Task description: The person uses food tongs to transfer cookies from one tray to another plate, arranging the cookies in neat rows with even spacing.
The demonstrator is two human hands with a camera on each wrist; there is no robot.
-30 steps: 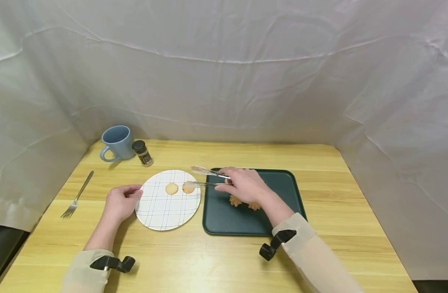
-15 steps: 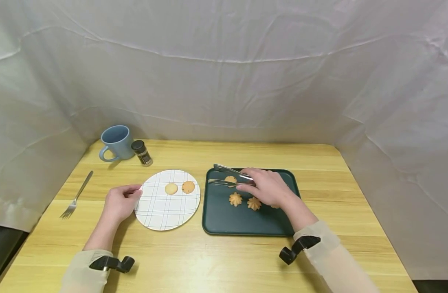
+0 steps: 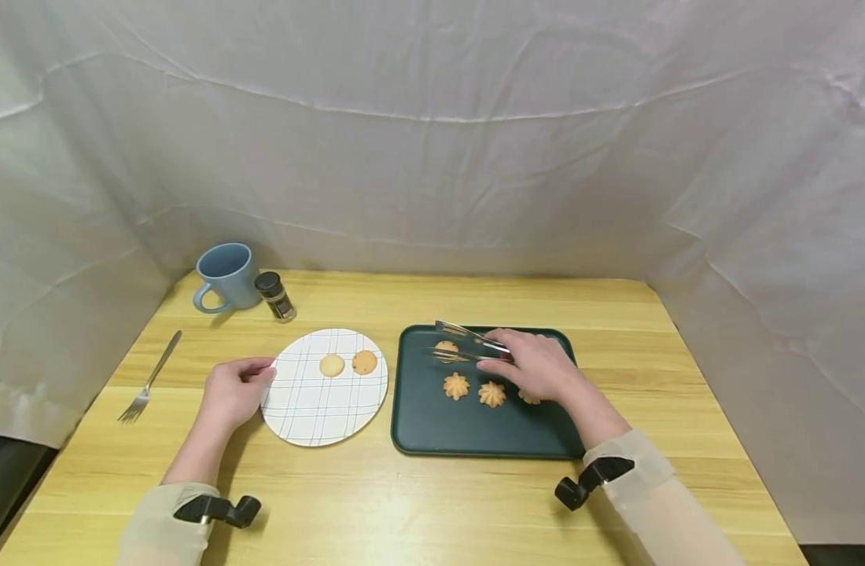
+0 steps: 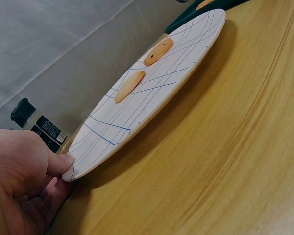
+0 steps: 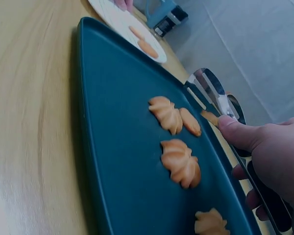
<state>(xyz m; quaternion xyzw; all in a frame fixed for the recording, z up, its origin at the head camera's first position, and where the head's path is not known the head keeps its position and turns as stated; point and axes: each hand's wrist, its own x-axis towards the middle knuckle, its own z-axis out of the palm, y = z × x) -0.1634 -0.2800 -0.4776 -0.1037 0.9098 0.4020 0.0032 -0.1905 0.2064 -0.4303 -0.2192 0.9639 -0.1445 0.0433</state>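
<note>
My left hand pinches the left rim of a white checked plate, thumb on top in the left wrist view. Two round cookies lie on its far part: a plain one and one with dark specks. Metal tongs are in my right hand, their arms spread apart above the dark green tray. In the head view the tongs' tips overlap a round cookie on the tray. Star-shaped cookies lie nearer, one partly hidden by the hand.
Behind the plate stand a blue mug and a black-capped spice jar. A fork lies left of my left hand. Grey cloth hangs at the wooden table's back and sides.
My right hand has carried the tongs rightward from over the plate's speckled cookie to above the tray. That cookie stays on the plate. The left hand keeps its grip, unmoved.
</note>
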